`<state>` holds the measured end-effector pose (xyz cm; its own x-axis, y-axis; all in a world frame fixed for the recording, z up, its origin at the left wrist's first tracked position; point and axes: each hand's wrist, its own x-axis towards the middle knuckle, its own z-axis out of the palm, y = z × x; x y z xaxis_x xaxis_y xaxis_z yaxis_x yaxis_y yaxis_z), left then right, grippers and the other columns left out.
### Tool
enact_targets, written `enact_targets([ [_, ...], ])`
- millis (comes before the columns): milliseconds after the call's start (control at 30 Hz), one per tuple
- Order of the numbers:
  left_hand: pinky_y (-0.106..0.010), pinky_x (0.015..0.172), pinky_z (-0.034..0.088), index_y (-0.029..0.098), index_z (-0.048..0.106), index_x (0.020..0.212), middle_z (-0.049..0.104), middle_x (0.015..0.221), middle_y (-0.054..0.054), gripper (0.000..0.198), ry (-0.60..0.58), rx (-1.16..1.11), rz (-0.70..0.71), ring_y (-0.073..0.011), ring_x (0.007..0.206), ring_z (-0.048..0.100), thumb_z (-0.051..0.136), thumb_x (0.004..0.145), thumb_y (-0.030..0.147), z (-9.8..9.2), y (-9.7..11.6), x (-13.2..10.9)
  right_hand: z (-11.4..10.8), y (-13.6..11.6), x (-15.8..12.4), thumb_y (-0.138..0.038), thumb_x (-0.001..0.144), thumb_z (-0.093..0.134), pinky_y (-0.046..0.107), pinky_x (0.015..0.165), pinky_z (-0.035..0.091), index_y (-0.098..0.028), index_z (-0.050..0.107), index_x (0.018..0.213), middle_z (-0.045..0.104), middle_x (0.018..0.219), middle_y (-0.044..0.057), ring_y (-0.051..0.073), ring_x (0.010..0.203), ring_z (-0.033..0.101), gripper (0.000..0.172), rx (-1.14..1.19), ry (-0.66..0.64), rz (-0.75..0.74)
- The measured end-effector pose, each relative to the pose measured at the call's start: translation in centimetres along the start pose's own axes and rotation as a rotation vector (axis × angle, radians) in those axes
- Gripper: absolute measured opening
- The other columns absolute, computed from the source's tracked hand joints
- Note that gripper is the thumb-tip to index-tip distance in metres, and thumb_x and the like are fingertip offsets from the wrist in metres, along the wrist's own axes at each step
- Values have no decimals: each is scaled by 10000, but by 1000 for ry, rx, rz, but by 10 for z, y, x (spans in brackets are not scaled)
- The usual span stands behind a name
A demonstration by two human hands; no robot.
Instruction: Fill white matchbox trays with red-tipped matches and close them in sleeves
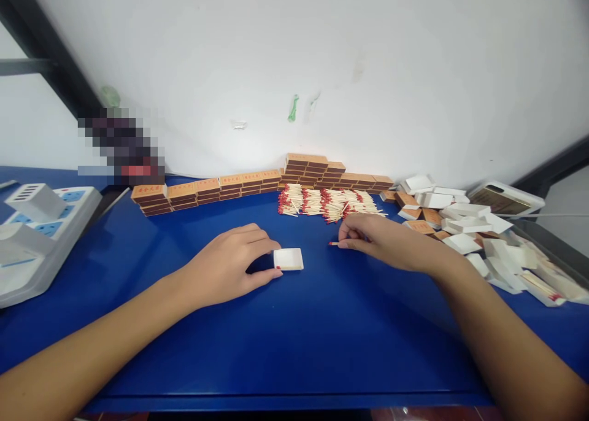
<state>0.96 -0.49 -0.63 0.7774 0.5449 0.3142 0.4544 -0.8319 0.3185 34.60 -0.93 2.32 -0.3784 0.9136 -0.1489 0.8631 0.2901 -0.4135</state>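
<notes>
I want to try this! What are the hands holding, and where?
Left hand pinches the white matchbox tray at its left end; right hand pinches a match by its wooden end, red tip free.

Blue tabletop (pixel 294 347); white tray (pixel 288 259); pale match (pixel 333 243), red tip; orange-brown matchboxes (pixel 207 191) at twelve o'clock; white-and-blue power strip (pixel 41 237) at nine.

We're counting two hands over one blue bench (pixel 294 341): left hand (pixel 230 264), right hand (pixel 381 240). We're also seeing one white tray (pixel 288 259) lying alone, one single match (pixel 333 243) and one power strip (pixel 41 237). The match pile (pixel 322 201), stacked matchboxes (pixel 239 185) and heap of white trays (pixel 464 224) are running way past counting.
</notes>
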Motion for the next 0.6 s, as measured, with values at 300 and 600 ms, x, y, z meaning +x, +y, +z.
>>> enact_targets([
  [300, -402, 853, 575, 135, 739, 1213, 769, 1004, -85, 282, 62, 64, 68, -257, 954, 693, 726, 1047, 364, 6, 4, 3, 43, -63, -3, -251, 1092, 573, 326, 720, 455, -225, 643, 1030, 696, 1052, 64, 186, 819, 632, 97, 58, 183, -271],
  [600, -406, 845, 577, 127, 748, 1180, 766, 999, -75, 258, 58, 34, 65, -260, 956, 697, 780, 1005, 314, 8, 2, 3, 56, -70, 0, -216, 1092, 621, 322, 698, 461, -196, 659, 1041, 705, 1062, 61, 184, 807, 672, 67, -100, 177, -239],
])
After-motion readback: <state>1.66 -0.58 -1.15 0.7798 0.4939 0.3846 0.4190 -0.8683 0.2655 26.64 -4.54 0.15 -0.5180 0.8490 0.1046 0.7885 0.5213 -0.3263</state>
